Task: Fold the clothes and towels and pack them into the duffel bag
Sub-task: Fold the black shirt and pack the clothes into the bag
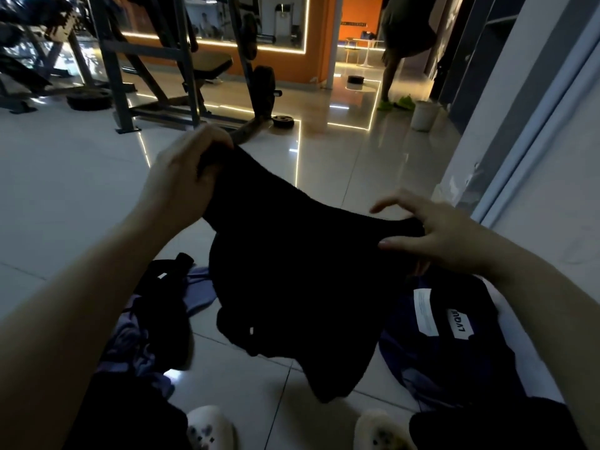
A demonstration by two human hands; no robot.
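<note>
A black garment (292, 280) hangs in the air over the tiled floor, stretched between both hands. My left hand (181, 177) grips its upper left edge, fingers curled round the cloth. My right hand (435, 228) pinches the right edge between thumb and fingers, with the index finger lifted. The garment's lower part droops toward my feet. A dark duffel bag (454, 345) with white labels lies on the floor at the lower right, below my right hand. A heap of purple and black clothes (156, 326) lies at the lower left.
Two light slippers (211, 427) show at the bottom edge. Gym benches and weight racks (181, 76) stand across the floor ahead. A white wall and door frame (535, 157) run along the right. A person's legs (393, 79) and a white bucket (423, 115) are at the back.
</note>
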